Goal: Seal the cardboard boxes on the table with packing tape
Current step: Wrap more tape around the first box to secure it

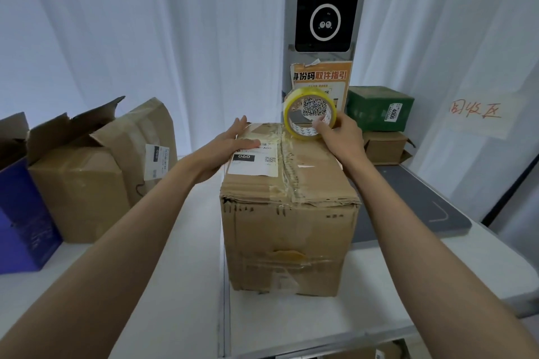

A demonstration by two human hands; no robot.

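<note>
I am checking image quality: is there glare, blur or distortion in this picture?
Head view: even, soft light; wide-angle bending at the edges; glare on the clear tape along the brown cardboard box; the yellow roll of packing tape is sharp, the right hand slightly soft.

Reaching both bare arms forward; left hand [230, 144] lying flat with fingers straight, right hand [339, 137] curling in a grip.
</note>
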